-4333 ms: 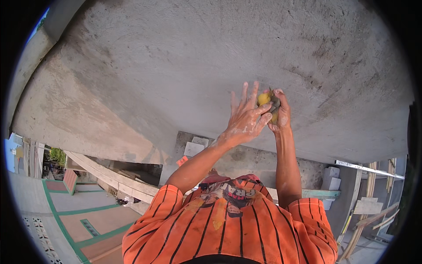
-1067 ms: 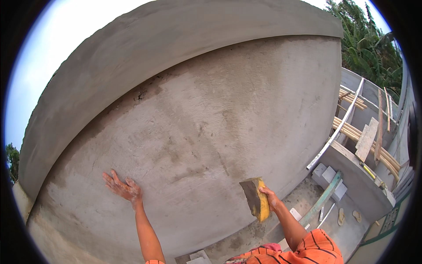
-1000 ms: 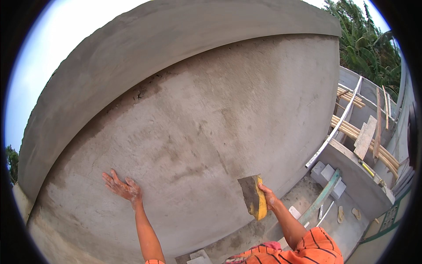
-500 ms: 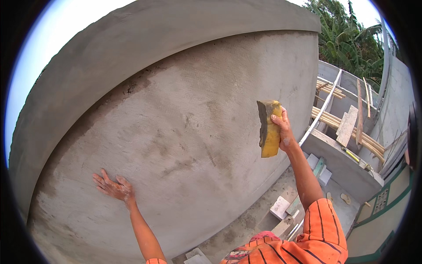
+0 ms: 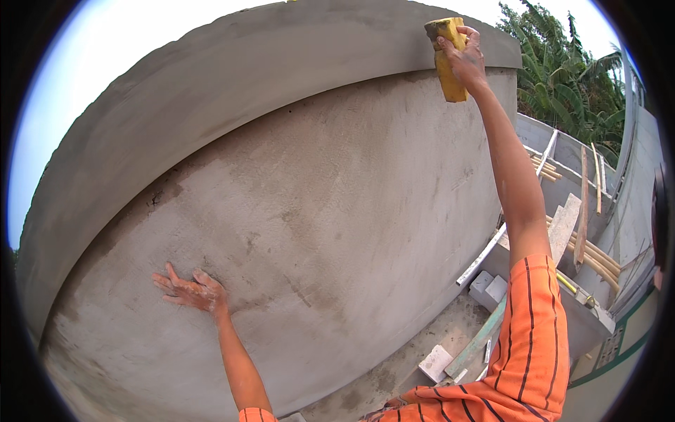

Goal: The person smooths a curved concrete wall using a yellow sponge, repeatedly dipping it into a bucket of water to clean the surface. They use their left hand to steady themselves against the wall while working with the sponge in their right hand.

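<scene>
A large grey plastered wall point(image 5: 351, 190) fills most of the view, its surface mottled with darker damp-looking patches. High at the right, my right hand point(image 5: 467, 62) grips a yellow block-shaped sponge point(image 5: 450, 81) by its side, my arm stretched up. Grey cement smears cover the sponge's top end. It is near the smooth raised band point(image 5: 295, 67) along the wall's top; whether it touches the band I cannot tell. Lower left, my left hand point(image 5: 195, 290) holds nothing, fingers spread against or just off the wall, with pale residue on the skin.
At the wall's right stand a white pole point(image 5: 481, 254) and bamboo poles point(image 5: 601, 264). Planks point(image 5: 564, 224) lean over a low grey wall point(image 5: 587, 320). Below, a white block point(image 5: 436, 362), grey blocks point(image 5: 489, 290) and a greenish board point(image 5: 478, 337) lie on the ground. Trees point(image 5: 569, 91) rise behind.
My right hand has moved up from mid-wall to the top band, carrying the sponge. The left hand stays at nearly the same place on the wall, fingers still spread.
</scene>
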Tool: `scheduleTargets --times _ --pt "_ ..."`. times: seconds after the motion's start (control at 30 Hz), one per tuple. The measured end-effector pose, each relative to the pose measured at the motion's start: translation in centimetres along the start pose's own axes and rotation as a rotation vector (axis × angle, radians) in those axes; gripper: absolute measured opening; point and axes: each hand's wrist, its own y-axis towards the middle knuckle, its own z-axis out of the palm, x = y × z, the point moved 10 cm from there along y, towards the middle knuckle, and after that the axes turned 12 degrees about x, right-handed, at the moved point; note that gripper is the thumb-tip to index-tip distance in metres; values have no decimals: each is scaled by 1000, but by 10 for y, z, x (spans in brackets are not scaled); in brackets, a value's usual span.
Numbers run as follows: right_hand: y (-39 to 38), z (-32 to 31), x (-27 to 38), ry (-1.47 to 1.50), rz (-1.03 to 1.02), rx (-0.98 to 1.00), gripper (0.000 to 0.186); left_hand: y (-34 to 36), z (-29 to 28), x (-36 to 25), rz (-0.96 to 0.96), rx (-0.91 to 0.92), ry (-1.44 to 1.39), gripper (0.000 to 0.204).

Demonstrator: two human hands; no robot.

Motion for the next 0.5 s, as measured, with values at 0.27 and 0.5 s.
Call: scheduleTargets --times 0.27,0.5 --pt "44 69 90 -525 -263 287 44 -2 -2 -7 10 19 -32 60" --pt "-31 86 104 -372 -784 122 45 -3 -4 0 19 1 -7 61"
